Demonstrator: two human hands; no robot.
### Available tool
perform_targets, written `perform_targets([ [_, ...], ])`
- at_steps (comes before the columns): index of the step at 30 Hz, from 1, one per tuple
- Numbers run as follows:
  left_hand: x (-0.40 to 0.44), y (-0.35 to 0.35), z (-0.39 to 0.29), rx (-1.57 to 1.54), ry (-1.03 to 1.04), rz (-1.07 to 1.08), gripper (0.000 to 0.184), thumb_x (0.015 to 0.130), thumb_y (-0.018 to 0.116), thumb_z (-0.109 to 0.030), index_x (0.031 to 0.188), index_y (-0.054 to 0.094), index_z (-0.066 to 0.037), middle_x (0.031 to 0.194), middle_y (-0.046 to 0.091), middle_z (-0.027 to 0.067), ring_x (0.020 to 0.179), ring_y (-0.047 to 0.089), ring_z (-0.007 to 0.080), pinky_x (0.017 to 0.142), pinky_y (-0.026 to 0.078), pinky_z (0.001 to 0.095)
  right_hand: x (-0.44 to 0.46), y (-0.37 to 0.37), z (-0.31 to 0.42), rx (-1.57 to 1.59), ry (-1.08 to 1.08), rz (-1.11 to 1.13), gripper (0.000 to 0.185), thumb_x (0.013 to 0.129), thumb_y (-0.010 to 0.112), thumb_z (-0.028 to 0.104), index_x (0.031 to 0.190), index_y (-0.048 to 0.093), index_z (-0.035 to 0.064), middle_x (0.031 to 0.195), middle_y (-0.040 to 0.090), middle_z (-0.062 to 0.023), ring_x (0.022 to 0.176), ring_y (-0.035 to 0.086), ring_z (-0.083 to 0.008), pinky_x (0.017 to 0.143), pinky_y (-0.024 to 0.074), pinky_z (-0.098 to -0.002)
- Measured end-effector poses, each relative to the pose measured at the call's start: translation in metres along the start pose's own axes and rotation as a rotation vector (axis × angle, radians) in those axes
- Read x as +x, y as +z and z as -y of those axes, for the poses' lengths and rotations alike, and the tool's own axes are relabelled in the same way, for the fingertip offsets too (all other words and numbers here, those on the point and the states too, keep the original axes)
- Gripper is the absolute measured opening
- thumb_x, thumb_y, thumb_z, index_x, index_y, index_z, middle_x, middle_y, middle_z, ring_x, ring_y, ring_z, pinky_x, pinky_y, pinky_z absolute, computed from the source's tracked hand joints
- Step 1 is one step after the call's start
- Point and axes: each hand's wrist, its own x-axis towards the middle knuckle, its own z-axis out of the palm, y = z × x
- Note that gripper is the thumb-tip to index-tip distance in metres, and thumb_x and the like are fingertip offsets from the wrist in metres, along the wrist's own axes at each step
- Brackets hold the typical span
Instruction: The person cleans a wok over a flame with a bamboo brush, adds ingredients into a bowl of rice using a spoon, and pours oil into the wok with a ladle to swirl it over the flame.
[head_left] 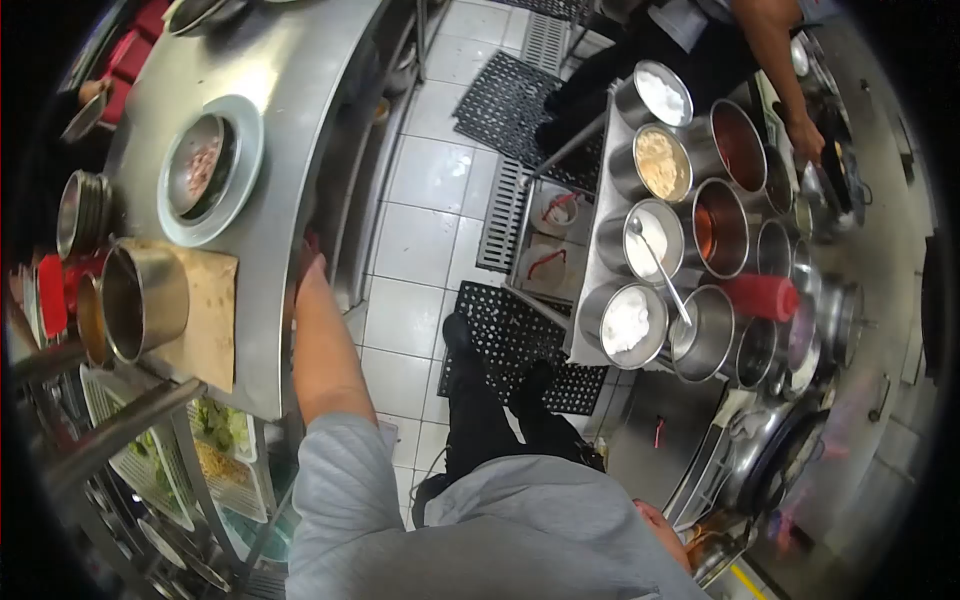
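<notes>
My left arm stretches forward along the steel counter (285, 130). My left hand (313, 258) is at the counter's edge, by the opening of the shelf below; its fingers are mostly hidden, so what they hold, if anything, does not show. Nearest to it on the counter is a pale round dish (252, 150) with a metal bowl (185, 165) of chopped pinkish food inside. A piece of brown cardboard (215, 300) lies closer, beside a deep steel pot (165, 300). Of my right arm only a bit of skin shows at my side; the right hand is out of sight.
On the right, a cart carries several steel pots of white powder (627, 318) and sauces, a spoon (660, 265) and a red bottle (760, 297). Another person's arm (785, 90) reaches over the stove. Perforated black mats (480, 310) lie on the tiled floor. Baskets of greens (220, 425) stand lower left.
</notes>
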Motion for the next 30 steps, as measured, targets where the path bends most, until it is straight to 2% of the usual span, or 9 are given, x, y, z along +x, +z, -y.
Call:
perform_targets([
  [1, 0.003, 0.0, -0.003, 0.166, 0.0, -0.007, 0.044, 0.098, 0.037, -0.02, 0.141, 0.031, -0.013, 0.139, 0.037, 0.0064, 0.114, 0.048, 0.0245, 0.098, 0.045, 0.0334, -0.002, 0.005, -0.001, 0.013, -0.033, -0.009, 0.036, 0.098, 0.043, 0.033, 0.113, 0.054, 0.003, 0.105, 0.057, -0.0016, 0.1, 0.05, -0.0121, 0.091, 0.0369, -0.0253],
  [3, -0.003, -0.006, -0.032, -0.337, -0.169, 0.059, 0.043, 0.098, 0.039, -0.019, 0.14, 0.032, -0.012, 0.142, 0.034, 0.0076, 0.121, 0.045, 0.0226, 0.098, 0.044, 0.029, -0.016, 0.03, 0.04, 0.077, 0.003, -0.056, 0.036, 0.097, 0.043, 0.033, 0.114, 0.054, 0.0027, 0.106, 0.057, -0.0016, 0.1, 0.05, -0.0119, 0.091, 0.037, -0.0254],
  [5, -0.082, -0.041, -0.169, -0.951, -0.449, -0.071, 0.043, 0.097, 0.04, -0.017, 0.14, 0.033, -0.012, 0.141, 0.035, 0.0095, 0.123, 0.045, 0.0226, 0.099, 0.043, 0.0283, -0.02, 0.043, 0.055, 0.131, 0.03, -0.113, 0.037, 0.097, 0.043, 0.033, 0.114, 0.054, 0.0025, 0.107, 0.057, -0.0016, 0.1, 0.049, -0.0117, 0.091, 0.0371, -0.0254],
  [12, -0.065, -0.002, -0.125, -0.928, -0.375, -0.011, 0.054, 0.094, 0.049, -0.035, 0.135, 0.034, -0.003, 0.134, 0.037, 0.0144, 0.113, 0.051, 0.0284, 0.097, 0.044, 0.0386, -0.009, 0.042, 0.025, 0.078, -0.008, -0.147, 0.037, 0.097, 0.044, 0.033, 0.116, 0.053, 0.0027, 0.109, 0.056, -0.0018, 0.102, 0.049, -0.0115, 0.091, 0.037, -0.0252],
  [15, -0.112, -0.003, -0.106, -1.101, -0.631, 0.097, 0.067, 0.093, 0.05, -0.031, 0.141, 0.017, 0.002, 0.145, 0.023, 0.0187, 0.128, 0.038, 0.0301, 0.1, 0.041, 0.0393, -0.004, 0.038, 0.012, 0.049, -0.019, -0.172, 0.037, 0.097, 0.044, 0.033, 0.117, 0.053, 0.0028, 0.11, 0.056, -0.0019, 0.103, 0.049, -0.0115, 0.091, 0.0369, -0.0251],
  [19, -0.138, -0.015, -0.049, -1.254, -0.867, -0.014, 0.058, 0.096, 0.042, -0.031, 0.138, 0.018, 0.001, 0.14, 0.031, 0.0191, 0.119, 0.048, 0.0316, 0.096, 0.045, 0.0446, 0.002, 0.032, -0.024, 0.122, -0.014, -0.191, 0.039, 0.097, 0.045, 0.033, 0.121, 0.052, 0.0031, 0.114, 0.055, -0.0025, 0.107, 0.048, -0.0121, 0.094, 0.0361, -0.0251],
  [21, -0.149, -0.025, -0.046, -1.281, -0.793, -0.312, 0.053, 0.098, 0.035, -0.028, 0.137, 0.022, 0.004, 0.136, 0.037, 0.0199, 0.118, 0.049, 0.0289, 0.094, 0.047, 0.0406, -0.004, 0.034, -0.002, 0.116, -0.044, -0.137, 0.039, 0.097, 0.046, 0.032, 0.122, 0.052, 0.0032, 0.115, 0.055, -0.0028, 0.109, 0.048, -0.0124, 0.095, 0.0357, -0.0255],
  [25, -0.105, -0.033, 0.02, -1.356, -0.708, -0.335, 0.036, 0.098, 0.032, -0.022, 0.118, 0.049, 0.003, 0.108, 0.059, 0.0185, 0.102, 0.059, 0.03, 0.086, 0.053, 0.0411, -0.014, 0.035, 0.005, 0.121, -0.046, -0.127, 0.039, 0.096, 0.047, 0.03, 0.125, 0.05, 0.0036, 0.121, 0.054, -0.0032, 0.112, 0.048, -0.0137, 0.097, 0.0353, -0.0267],
  [30, -0.086, -0.031, 0.024, -1.275, -0.722, -0.312, 0.035, 0.095, 0.036, -0.024, 0.109, 0.057, 0.001, 0.102, 0.063, 0.0155, 0.096, 0.062, 0.0306, 0.082, 0.052, 0.0412, -0.024, 0.049, 0.031, 0.187, -0.04, -0.149, 0.04, 0.097, 0.046, 0.027, 0.127, 0.048, 0.0018, 0.125, 0.053, -0.0055, 0.116, 0.047, -0.0155, 0.099, 0.035, -0.0289],
])
